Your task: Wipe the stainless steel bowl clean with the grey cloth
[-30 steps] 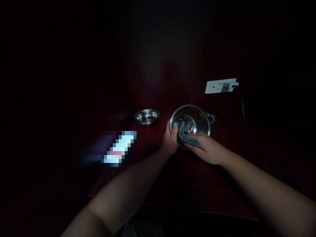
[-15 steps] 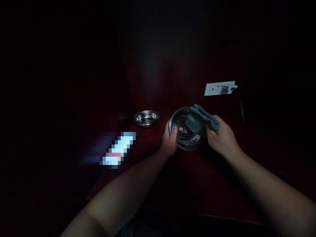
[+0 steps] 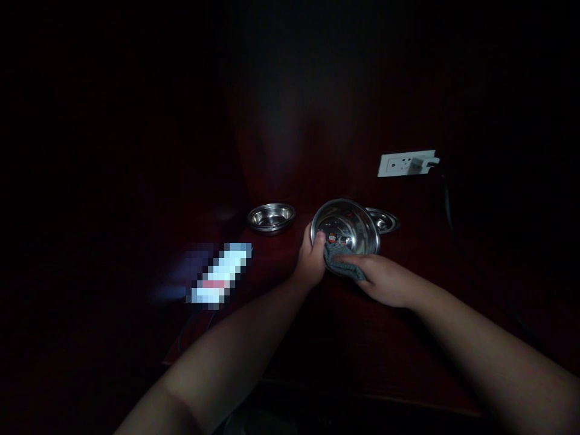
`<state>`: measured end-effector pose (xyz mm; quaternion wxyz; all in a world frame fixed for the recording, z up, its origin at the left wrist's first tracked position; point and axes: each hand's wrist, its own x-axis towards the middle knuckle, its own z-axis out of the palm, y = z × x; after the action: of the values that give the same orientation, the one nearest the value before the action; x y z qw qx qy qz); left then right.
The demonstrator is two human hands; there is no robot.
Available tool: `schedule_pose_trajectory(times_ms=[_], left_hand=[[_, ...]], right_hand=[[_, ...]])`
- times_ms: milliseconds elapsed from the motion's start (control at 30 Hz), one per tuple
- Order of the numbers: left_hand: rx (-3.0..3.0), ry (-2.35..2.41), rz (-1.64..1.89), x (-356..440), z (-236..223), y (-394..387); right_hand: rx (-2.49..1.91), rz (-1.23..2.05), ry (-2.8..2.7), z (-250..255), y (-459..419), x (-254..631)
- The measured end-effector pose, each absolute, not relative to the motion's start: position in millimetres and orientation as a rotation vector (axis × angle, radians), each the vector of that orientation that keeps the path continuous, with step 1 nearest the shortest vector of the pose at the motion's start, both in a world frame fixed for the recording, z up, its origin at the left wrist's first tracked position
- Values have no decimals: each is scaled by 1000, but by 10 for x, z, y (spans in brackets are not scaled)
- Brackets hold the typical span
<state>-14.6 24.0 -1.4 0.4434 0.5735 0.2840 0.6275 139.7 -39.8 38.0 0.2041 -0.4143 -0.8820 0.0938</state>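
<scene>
A shiny metal pot (image 3: 362,229), tilted with its opening toward me, is gripped at its left rim by my left hand (image 3: 312,260), thumb over the edge. My right hand (image 3: 387,279) presses a folded grey-green cloth (image 3: 347,266) against the lower rim and inside of the pot. Small labels or reflections show on the pot's inner surface. Behind the pot, to the right, lies a metal lid or dish (image 3: 385,222), partly hidden by it. Left of the pot sits a shallow stack of metal bowls (image 3: 272,216).
A glowing, blurred-out phone-like screen (image 3: 222,275) with a cable is at the left of the dark red table (image 3: 362,356). A white wall socket (image 3: 408,163) with a plug and hanging cord (image 3: 447,199) is at the back right. Surroundings are very dark.
My right hand has moved the cloth from the pot's upper right rim down and left to its lower rim. The lid behind now shows. My left hand keeps its hold.
</scene>
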Motion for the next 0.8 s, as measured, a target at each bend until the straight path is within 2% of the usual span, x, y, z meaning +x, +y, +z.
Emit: schedule_pose_trajectory(times_ms=[167, 300, 467, 600, 800], left_hand=[[1497, 700, 1527, -147, 18, 191], [1516, 662, 1494, -143, 55, 134], [1469, 616, 1449, -116, 73, 108], [1398, 573, 1433, -96, 76, 95], [1366, 552, 1377, -90, 100, 55]], right_hand=[[-1582, 20, -2403, 405, -378, 1503], [-1635, -207, -2362, 340, -356, 1485], [-1680, -321, -2272, 255, -309, 1413], [-1670, -265, -2132, 257, -279, 1350], [-1414, 58, -1990, 187, -215, 1358]])
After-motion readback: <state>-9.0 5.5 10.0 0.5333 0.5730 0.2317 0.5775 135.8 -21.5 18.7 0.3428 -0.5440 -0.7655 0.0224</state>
